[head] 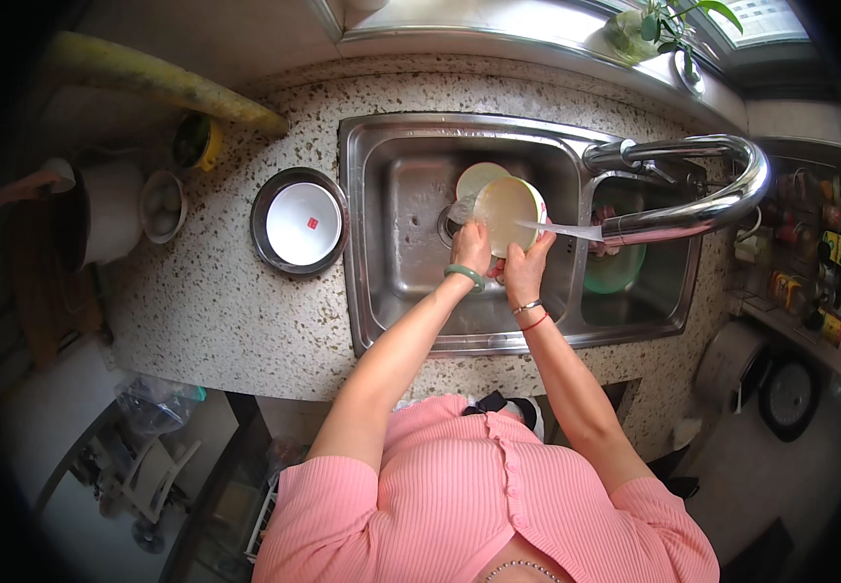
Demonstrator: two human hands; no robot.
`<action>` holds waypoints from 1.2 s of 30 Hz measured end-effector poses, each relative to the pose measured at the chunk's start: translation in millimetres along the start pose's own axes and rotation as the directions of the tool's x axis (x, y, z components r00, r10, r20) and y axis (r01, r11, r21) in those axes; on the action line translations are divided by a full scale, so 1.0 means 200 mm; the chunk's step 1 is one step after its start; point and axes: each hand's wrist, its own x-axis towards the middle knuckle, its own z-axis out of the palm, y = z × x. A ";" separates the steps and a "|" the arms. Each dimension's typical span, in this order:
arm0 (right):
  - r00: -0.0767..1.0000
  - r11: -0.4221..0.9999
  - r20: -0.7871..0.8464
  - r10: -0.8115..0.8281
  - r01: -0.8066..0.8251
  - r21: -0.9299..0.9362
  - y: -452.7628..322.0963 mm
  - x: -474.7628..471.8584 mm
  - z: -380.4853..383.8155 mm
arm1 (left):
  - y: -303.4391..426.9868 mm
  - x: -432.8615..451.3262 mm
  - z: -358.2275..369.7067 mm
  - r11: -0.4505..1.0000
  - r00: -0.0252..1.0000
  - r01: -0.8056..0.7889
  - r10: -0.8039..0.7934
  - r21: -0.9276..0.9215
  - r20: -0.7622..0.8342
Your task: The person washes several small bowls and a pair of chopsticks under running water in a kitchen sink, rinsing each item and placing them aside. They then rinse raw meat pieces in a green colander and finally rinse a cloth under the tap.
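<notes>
A pale bowl with a yellowish-green rim (509,211) is tilted over the large sink basin (409,270). My right hand (526,270) grips its lower right side, with the thumb near the rim. At its lower left edge, my left hand (471,249) is curled against the bowl; some fingers are hidden. Water (562,230) streams from the chrome faucet (672,226) into the bowl. Just beyond my left hand is a greyish, translucent patch (462,210), too blurred to tell whether cloth or splash. Another round dish (481,179) lies behind the held bowl, partly covered.
Left of the sink, a white bowl (296,222) sits inside a dark-rimmed bowl (263,251) on the speckled counter (231,328). The small basin holds a green bowl (613,275). Further left stand a bowl of eggs (163,208) and a yellow container (209,146). Bottles (839,248) line the right rack.
</notes>
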 end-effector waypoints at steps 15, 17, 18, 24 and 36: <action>0.998 0.999 0.058 0.036 -0.038 0.039 0.03 -0.04 0.01 | 0.06 0.06 -0.16 0.987 0.999 -0.030 0.023 0.157 0.045; 0.994 0.995 0.066 0.090 -0.093 0.041 0.02 -0.05 0.00 | 0.06 0.05 -0.16 0.983 0.998 -0.028 0.017 0.183 0.063; 0.989 0.989 0.074 0.125 -0.130 0.068 0.02 -0.03 -0.02 | 0.04 0.03 -0.15 0.985 0.999 -0.019 0.011 0.171 0.047; 0.983 0.983 -0.011 -0.184 0.184 0.007 0.17 0.08 -0.03 | -0.16 -0.08 0.15 0.937 0.992 0.099 -0.120 -0.335 -0.040; 0.863 0.852 -0.094 -0.496 0.463 -0.245 0.27 0.16 -0.05 | 0.03 -0.10 0.17 0.923 0.960 0.135 -0.213 -0.360 -0.184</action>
